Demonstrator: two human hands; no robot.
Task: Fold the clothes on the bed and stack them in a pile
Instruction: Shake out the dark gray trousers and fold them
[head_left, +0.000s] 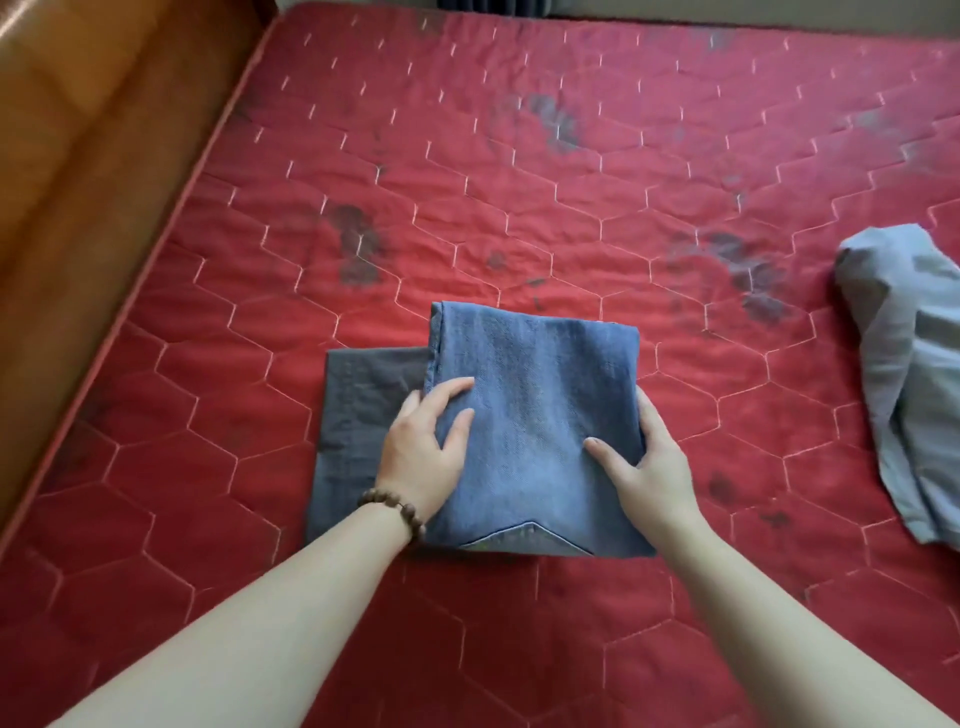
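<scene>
On the red quilted mattress (571, 171), seen from the head camera, we find a folded blue denim garment (535, 415) lying on top of a folded dark grey garment (358, 415), whose left part sticks out from under the denim. Together they sit near the middle of the bed, toward its near edge.

We see the left hand (423, 441) at the denim's left edge, thumb and forefinger lying on top of the cloth while the other fingers curl round the edge and go under it, so it grips the fold. A brown bead bracelet (395, 512) circles that wrist.

We see the right hand (649, 467) at the denim's right edge, its thumb pressed on top and its fingers wrapped round the side, holding the cloth likewise.

Well apart to the right lies a crumpled light grey-blue garment (904, 374), unfolded, running out past the picture's right side.

Along the left we make out a brown wooden bed frame (78, 156). Dark smudges mark the mattress cover in several places.
</scene>
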